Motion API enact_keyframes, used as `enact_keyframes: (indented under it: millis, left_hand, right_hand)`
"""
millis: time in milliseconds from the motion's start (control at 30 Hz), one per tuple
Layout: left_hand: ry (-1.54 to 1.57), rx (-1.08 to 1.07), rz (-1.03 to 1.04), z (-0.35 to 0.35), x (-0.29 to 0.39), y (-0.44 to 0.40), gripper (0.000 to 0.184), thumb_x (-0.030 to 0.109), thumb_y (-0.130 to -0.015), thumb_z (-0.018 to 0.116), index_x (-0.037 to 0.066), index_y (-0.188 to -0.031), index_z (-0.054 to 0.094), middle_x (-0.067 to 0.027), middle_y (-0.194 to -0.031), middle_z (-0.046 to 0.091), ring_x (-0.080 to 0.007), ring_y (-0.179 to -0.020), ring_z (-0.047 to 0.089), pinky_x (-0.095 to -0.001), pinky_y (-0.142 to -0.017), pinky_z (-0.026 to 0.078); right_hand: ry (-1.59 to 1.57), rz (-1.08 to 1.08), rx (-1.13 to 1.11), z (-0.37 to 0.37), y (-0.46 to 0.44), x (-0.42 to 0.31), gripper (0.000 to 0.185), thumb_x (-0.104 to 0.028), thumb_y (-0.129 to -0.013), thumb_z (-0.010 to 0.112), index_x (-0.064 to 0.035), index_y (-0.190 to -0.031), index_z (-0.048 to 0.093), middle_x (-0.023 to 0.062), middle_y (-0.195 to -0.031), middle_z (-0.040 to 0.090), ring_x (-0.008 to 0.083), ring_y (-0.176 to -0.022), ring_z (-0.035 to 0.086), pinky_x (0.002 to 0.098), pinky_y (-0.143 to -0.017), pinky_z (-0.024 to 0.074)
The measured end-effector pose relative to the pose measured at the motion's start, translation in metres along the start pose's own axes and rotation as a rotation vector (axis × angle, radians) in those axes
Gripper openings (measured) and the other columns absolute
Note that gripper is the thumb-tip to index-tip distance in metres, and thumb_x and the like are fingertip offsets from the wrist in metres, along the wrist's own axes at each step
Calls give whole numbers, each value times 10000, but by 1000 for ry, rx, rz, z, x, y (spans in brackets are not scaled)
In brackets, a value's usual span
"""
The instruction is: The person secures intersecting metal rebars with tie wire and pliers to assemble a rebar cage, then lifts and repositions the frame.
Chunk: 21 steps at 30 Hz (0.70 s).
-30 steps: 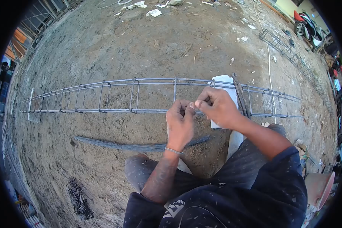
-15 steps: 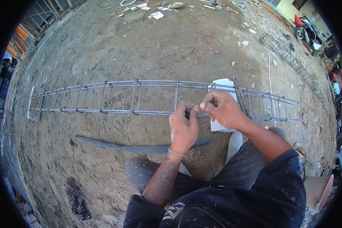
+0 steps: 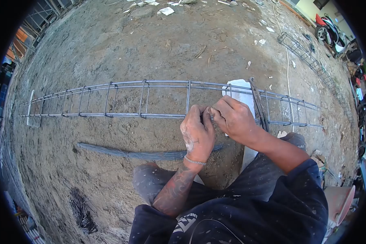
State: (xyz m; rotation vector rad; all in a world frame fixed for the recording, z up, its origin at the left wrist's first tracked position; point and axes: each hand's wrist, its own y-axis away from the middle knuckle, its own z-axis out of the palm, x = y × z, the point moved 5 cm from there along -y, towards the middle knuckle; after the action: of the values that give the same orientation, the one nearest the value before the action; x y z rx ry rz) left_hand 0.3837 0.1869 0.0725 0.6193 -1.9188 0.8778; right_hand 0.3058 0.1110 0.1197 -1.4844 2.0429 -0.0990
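Bare ground under everything. Rebar cage is the main item: lies lengthwise on the ground, R part over the white block. Prob. heavy-ish overall, bars stiff but whole length may flex a bit; steel, so not fragile, poss. gritty. Best grip: long bars right next to a stirrup, clear of cut ends (may poke). 2nd cage: beyond main cage's R end, apart from it. Wire bundle: on near side of cage, apart, approx. parallel; looks light + springy, take it round the middle. White block: under cage, partly hidden by R hand. Dark metal piece: across cage at block's R edge, exact type unclear. Dark wire clump: near side of cage, off to L, well apart. L hand + R hand: both at cage's near long bar, R of ctr, tips just beside each other. Fingers on both: thumb pressed to fingertips. What's pinched, if anything: can't tell, too small/hidden.
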Motion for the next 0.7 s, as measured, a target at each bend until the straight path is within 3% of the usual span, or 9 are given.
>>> enact_keyframes:
  millis: [67,133,200,333,367,400,433,500,700]
  left_hand:
    - [-22,5,30,-10,3,-7,127,94,-829,563,-23,-780,546,-75,-598,556,-121,-571,533,-293,-518,419]
    - [346,-213,-267,-11,-8,-10,141,129,-849,561,-3,-796,560,-27,-610,543,-91,-548,484,-259,-494,383]
    - [490,-303,-403,-12,-17,-9,146,150,-861,556,11,-815,559,-6,-632,522,-72,-545,442,-238,-486,356]
    - [1019,-470,-640,-2,-14,-4,151,193,-881,544,41,-884,546,26,-690,452,-33,-558,337,-188,-492,294]
    - [1020,-473,-641,0,-15,-2,151,193,-881,544,41,-884,546,26,-690,452,-33,-558,337,-188,-492,294]
    - [1265,-549,-645,5,-9,1,159,203,-881,544,44,-894,539,25,-697,442,-38,-569,335,-191,-500,298]
    - [1512,-623,-642,9,-3,4,168,213,-880,545,47,-905,533,23,-703,431,-44,-580,334,-194,-507,302]
    - [1514,-635,-621,12,-4,6,170,219,-880,544,50,-895,531,24,-707,433,-47,-583,335,-194,-514,303]
    - [1443,-554,-558,6,1,2,177,237,-877,548,61,-875,530,23,-723,446,-58,-594,339,-195,-525,304]
  right_hand:
    - [-109,125,-82,-5,-8,4,124,-96,-770,599,4,-745,529,129,-700,536,260,-538,535,343,-506,441]
    - [-222,255,-171,-8,-11,13,138,-114,-785,602,0,-749,534,107,-688,538,217,-530,536,317,-502,444]
    - [-760,652,-355,2,-3,31,156,-148,-828,586,-18,-750,550,35,-676,528,127,-550,514,273,-504,430]
    - [-1076,793,-332,7,7,28,153,-177,-864,561,-45,-786,556,-16,-699,503,59,-567,473,251,-528,426]
    - [-1416,802,-375,9,9,23,149,-186,-870,555,-48,-813,553,-15,-712,507,47,-559,456,242,-541,428]
    - [-1758,792,-416,10,9,17,148,-194,-877,549,-52,-839,549,-14,-726,511,35,-550,439,232,-555,431]
    - [-1756,792,-416,11,11,18,148,-194,-877,549,-52,-839,549,-14,-726,511,35,-550,439,232,-555,431]
    - [-1899,702,-482,13,14,15,153,-205,-885,539,-53,-875,540,-9,-745,513,13,-549,417,229,-572,443]
    - [-1655,643,-404,9,9,19,179,-205,-877,553,-27,-894,555,-1,-718,510,44,-573,445,242,-588,463]
